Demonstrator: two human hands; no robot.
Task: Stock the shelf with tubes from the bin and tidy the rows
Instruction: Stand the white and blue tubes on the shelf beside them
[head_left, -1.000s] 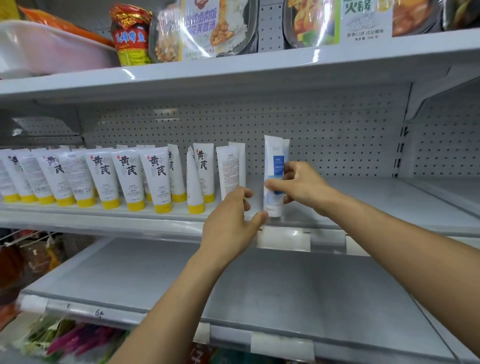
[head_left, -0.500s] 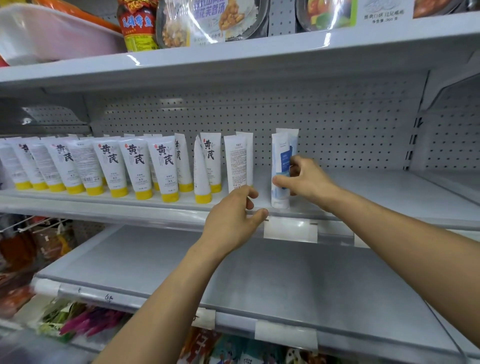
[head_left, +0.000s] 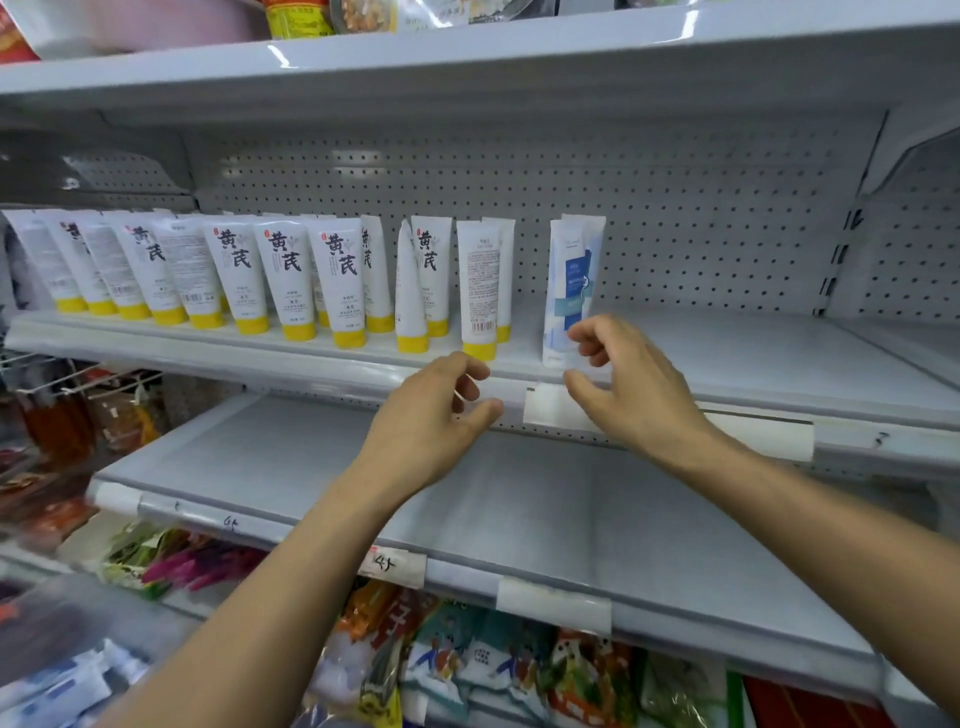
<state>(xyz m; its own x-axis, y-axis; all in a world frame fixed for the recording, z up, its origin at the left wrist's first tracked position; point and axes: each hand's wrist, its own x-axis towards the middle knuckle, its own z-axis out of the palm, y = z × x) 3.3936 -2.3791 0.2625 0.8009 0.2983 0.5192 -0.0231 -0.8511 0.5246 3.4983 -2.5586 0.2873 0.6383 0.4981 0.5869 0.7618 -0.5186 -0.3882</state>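
While the blue tube (head_left: 569, 280) stood just above and left of the right hand (head_left: 634, 384), I read that small gap as what the next move hinged on. The right hand sat centre-right of frame, fingers loosely curled, thumb low, gripping nothing. Its fingertips overlapped the tube's lower right edge; I couldn't tell whether they were touching or just clear. The left hand (head_left: 426, 421), centre frame, hung lower and further left, also loosely curled and empty, so the right was plainly the nearer one. The tube's long axis ran near vertical, cap end down on the shelf (head_left: 753, 358), crimped end up. It had a white body with a blue panel on the front, and a second one like it was tucked close behind. It stood apart from the yellow-capped tubes (head_left: 291, 275) filling the left of the frame. My call: placement looked done, and any squaring nudge suited the right hand. The bin wasn't in view.
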